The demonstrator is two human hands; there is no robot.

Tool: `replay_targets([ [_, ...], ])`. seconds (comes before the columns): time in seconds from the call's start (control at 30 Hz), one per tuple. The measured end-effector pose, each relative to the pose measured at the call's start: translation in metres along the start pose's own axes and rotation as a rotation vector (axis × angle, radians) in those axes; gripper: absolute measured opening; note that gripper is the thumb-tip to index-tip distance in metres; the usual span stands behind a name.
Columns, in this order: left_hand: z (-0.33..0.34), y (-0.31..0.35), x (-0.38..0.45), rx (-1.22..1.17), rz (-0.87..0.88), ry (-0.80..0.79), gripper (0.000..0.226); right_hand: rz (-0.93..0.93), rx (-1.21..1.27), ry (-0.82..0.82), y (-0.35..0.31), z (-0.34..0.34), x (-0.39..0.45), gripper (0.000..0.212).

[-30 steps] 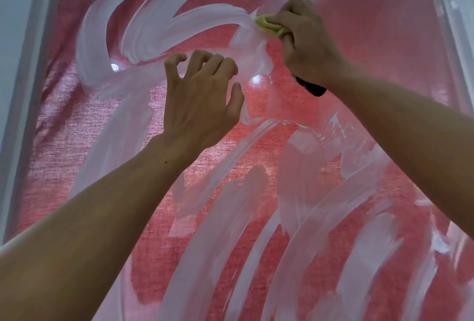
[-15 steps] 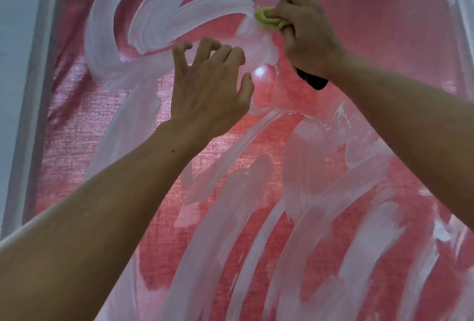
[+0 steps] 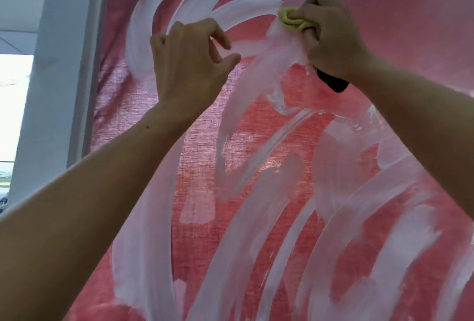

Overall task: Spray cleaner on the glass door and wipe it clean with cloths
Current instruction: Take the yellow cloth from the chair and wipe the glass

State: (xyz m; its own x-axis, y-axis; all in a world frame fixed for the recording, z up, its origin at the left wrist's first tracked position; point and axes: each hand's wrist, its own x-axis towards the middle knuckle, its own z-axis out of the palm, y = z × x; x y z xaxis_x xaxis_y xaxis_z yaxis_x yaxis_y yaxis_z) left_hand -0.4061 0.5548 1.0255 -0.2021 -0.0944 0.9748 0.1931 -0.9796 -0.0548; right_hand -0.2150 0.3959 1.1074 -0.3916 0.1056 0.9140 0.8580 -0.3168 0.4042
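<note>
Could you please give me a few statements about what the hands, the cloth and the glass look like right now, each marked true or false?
1. The right hand grips a yellow-green cloth against the glass. True.
2. The left hand holds a spray bottle. False: it holds nothing that shows; its fingers are curled near the glass.
3. White smears still cover much of the glass. True.
4. The fabric behind the glass is blue. False: it is red.
5. A dark object shows below the right hand. True.
</note>
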Motion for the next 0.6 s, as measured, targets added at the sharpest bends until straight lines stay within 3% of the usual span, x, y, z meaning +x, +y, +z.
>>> replay_targets([
  [0.13,-0.003,-0.015,0.001,0.034,-0.047,0.018,0.031,0.216,-0.076,0.118,-0.005,0.004,0.005,0.04],
  [0.23,-0.005,-0.028,0.004,0.133,-0.029,-0.084,0.035,0.403,-0.151,0.17,-0.018,0.009,0.019,0.046],
  [0.47,-0.002,-0.047,0.004,0.234,0.076,-0.179,0.053,0.154,-0.061,0.062,-0.005,0.005,-0.001,0.038],
  [0.6,-0.004,-0.053,0.003,0.259,0.045,-0.148,0.064,0.21,-0.048,0.104,-0.001,0.002,-0.005,0.039],
])
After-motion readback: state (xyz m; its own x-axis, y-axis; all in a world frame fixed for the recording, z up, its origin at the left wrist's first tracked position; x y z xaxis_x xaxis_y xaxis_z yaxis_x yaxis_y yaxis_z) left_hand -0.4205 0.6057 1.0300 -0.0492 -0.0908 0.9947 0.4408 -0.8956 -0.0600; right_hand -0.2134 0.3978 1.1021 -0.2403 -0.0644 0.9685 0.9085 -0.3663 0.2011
